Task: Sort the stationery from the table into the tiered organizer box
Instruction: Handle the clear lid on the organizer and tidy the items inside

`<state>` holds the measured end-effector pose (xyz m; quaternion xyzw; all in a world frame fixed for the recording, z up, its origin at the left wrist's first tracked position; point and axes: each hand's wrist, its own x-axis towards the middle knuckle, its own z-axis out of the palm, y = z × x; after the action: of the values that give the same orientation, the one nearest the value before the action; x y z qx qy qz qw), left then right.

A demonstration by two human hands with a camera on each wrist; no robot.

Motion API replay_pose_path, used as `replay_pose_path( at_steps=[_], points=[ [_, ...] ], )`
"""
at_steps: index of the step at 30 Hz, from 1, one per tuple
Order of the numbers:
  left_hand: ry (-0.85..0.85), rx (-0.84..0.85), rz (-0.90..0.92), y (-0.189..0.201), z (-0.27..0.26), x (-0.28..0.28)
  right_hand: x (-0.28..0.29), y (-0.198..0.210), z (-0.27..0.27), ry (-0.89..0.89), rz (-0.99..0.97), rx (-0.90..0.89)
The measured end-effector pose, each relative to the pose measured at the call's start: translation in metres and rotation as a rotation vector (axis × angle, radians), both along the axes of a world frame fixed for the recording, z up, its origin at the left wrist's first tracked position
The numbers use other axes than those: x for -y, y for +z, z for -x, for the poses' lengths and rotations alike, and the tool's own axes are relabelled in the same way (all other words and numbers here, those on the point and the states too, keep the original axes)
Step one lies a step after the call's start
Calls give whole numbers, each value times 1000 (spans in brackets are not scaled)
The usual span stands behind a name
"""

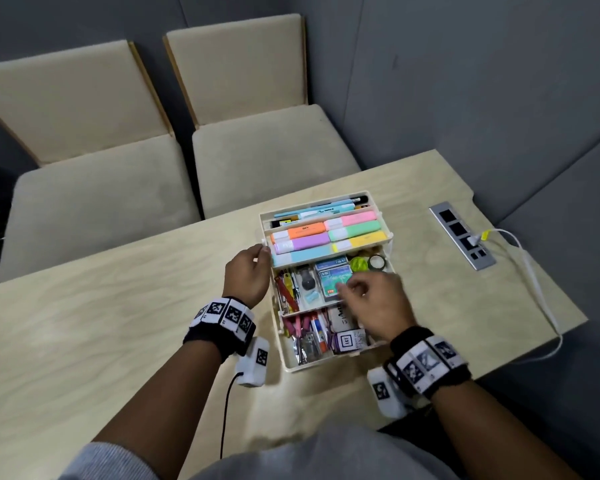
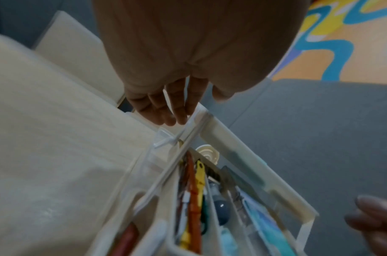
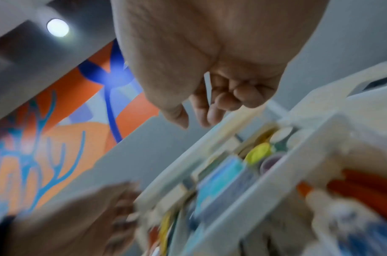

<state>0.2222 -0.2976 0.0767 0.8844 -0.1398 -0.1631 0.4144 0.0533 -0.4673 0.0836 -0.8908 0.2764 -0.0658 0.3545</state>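
one organizer box (image 1: 293, 365), two hands, seven highlighters (image 1: 329, 237)

The cream organizer box (image 1: 293, 367) sat open in the middle of the frame, its trays stepped like stairs. Pastel highlighters (image 1: 329, 239) lay side by side in an upper tray. Staple boxes (image 1: 329, 277) and tape rolls (image 1: 368, 262) filled the middle tray.

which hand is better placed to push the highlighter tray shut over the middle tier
Left, probably. The left hand already has its fingertips on the left end of the cream tray of pastel highlighters. The right hand hovers over the blue staple boxes and would need to clear out first.
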Motion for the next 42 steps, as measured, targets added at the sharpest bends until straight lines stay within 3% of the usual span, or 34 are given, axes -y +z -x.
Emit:
replay_pose_path(
  at_steps=[2, 4, 7, 10, 11, 17, 21, 25, 28, 33, 39, 42],
  points=[
    [59, -53, 21, -1, -5, 4, 37, 8, -7, -204, 15, 139],
    [92, -96, 37, -5, -8, 5, 69, 14, -17, -317, -35, 101],
    [82, -165, 92, -7, -9, 5, 100, 12, -37, -344, -298, 17],
    [72, -315, 209, -2, -9, 7, 108, 3, -55, -340, -694, 146],
    [100, -369, 266, 3, -7, 9, 108, 2, -58, -338, -747, 185],
    [251, -596, 427, 15, 6, 12, 114, -7, -53, -323, -759, 177],
    [304, -615, 448, 13, 14, 16, 125, -18, -54, -276, -793, 109],
    [378, -606, 474, 10, 18, 19, 125, -21, -53, -270, -802, 167],
    [395, -614, 506, 6, 22, 20, 122, -18, -45, -289, -944, 263],
    [414, -546, 451, -4, 32, 25, 116, -22, -28, -302, -961, 290],
    [366, -314, 304, -17, 50, 17, 115, -22, -6, -306, -908, 255],
    [345, -347, 299, -25, 57, 0, 111, -27, 6, -301, -798, 171]
  ],
)
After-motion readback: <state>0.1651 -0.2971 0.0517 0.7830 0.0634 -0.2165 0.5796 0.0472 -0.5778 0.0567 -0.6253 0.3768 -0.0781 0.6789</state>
